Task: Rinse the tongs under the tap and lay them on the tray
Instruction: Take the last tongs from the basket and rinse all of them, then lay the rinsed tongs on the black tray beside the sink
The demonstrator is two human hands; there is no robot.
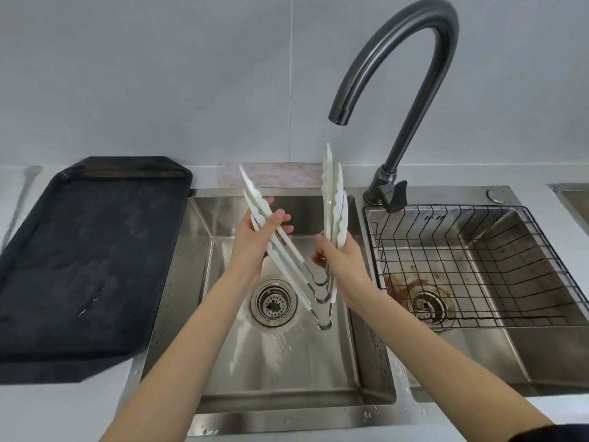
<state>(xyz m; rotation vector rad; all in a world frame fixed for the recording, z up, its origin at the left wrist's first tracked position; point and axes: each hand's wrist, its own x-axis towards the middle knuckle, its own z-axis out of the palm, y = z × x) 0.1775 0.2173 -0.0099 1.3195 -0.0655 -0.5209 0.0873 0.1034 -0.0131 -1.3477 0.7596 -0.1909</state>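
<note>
Three nested white tongs point(334, 193) with metal hinged ends are held spread in a V over the left sink basin point(287, 362). My left hand point(258, 240) grips the left arms, which lean up and to the left. My right hand point(338, 253) grips the right arms, which stand nearly upright below the spout of the dark tap point(411, 52). The hinged ends point down near the drain point(274, 303). No water runs from the spout. The black tray point(79, 266) lies on the counter to the left and looks wet.
To the right is a second basin with a black wire basket point(471, 260) and a stained drain. The tap's lever point(398, 194) is at its base. A patterned cloth point(271, 175) lies behind the left basin. Water drops cover the sink rim.
</note>
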